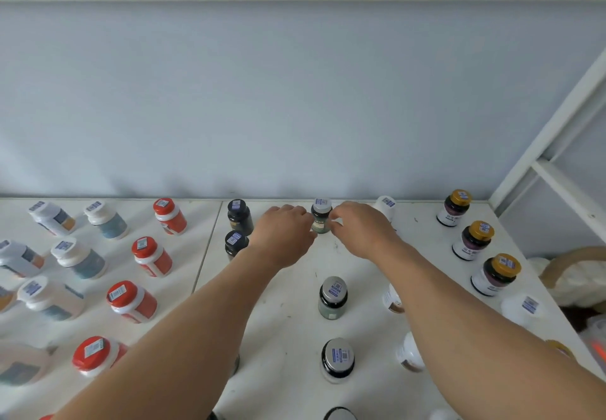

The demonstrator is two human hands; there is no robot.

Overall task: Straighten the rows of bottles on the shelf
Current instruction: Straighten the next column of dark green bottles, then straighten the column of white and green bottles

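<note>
Rows of capped bottles stand on a white shelf [288, 318]. A small dark green bottle with a silver cap [321, 214] stands at the back against the wall. My left hand [284, 233] holds its left side and my right hand [360, 226] holds its right side, fingers curled in toward it. Two more silver-capped green bottles [332, 298] [337, 364] stand in line nearer me. Two black bottles [239, 216] [234, 245] stand just left of my left hand. My right arm partly hides white bottles [392, 300].
Red-capped bottles [151, 257] and white-capped bottles [78, 257] fill the left shelf panel in slanting rows. Three gold-capped bottles [474, 239] line the right side. A white shelf frame [554, 144] rises at right, with a basket [570, 272] beyond the edge.
</note>
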